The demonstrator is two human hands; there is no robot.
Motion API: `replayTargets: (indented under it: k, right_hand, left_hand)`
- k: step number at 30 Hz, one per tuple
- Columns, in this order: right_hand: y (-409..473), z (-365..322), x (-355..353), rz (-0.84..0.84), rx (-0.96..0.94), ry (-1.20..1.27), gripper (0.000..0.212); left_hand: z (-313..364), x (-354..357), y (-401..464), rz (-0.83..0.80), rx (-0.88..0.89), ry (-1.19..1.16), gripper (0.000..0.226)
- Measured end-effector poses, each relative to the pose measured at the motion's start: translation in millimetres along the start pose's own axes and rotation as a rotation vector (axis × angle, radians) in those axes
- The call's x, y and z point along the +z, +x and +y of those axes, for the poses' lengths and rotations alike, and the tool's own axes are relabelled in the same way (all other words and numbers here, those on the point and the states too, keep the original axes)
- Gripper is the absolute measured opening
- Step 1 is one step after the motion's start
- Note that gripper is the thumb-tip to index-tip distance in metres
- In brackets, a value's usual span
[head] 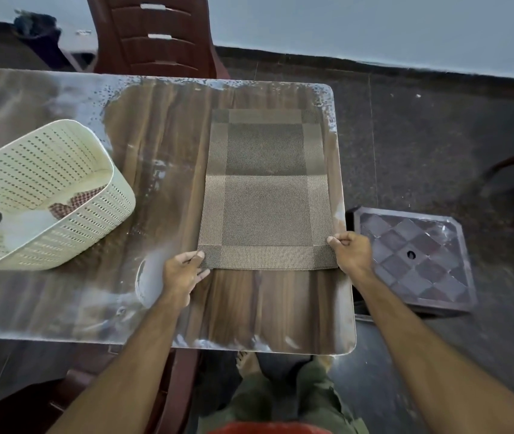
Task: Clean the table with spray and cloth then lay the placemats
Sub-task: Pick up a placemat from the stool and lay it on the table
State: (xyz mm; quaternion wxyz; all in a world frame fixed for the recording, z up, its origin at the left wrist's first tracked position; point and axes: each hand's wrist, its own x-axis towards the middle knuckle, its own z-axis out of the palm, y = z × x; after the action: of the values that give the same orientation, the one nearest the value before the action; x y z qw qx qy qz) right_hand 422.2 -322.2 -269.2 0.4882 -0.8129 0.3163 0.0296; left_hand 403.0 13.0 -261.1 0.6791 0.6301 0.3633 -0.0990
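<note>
You pinched placemat [266,195] near corners w/ left grip [183,272] & right grip [351,250], mid-frame on surface [161,145]; basket [46,189] contents at left edge hard to make out.

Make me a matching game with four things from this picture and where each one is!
Things:
1. placemat
2. basket
3. stool
4. chair

Places:
A. on the floor, right of the table
B. behind the table's far edge
C. on the table's left part
D. on the table, its near corners pinched by the left hand and the right hand

Pairs: 1-D, 2-C, 3-A, 4-B
</note>
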Motion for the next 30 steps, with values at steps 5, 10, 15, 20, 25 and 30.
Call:
replayTargets:
  k: [5,10,15,20,25,30]
  right_hand:
    - [-2,2,-1,0.011,-0.026,-0.054,0.014]
    - [-8,-1,0,0.013,-0.031,-0.032,0.011]
    - [-14,-5,-2,-0.014,-0.063,-0.031,0.011]
    - [-17,-9,-8,-0.04,-0.07,-0.216,0.021]
    - [-27,-15,-21,-0.137,-0.157,-0.552,0.034]
    - [-37,-37,-16,-0.219,-0.288,-0.604,0.039]
  left_hand:
    - [-3,1,0,0.018,0.004,-0.011,0.032]
    - [-1,1,-2,0.013,-0.001,-0.018,0.03]
    - [-2,5,-8,0.046,-0.002,-0.021,0.03]
    - [-2,4,-22,0.078,-0.015,-0.041,0.022]
    - [-15,-7,-49,0.114,-0.018,-0.047,0.021]
    - [-18,-7,-77,0.198,0.032,-0.049,0.014]
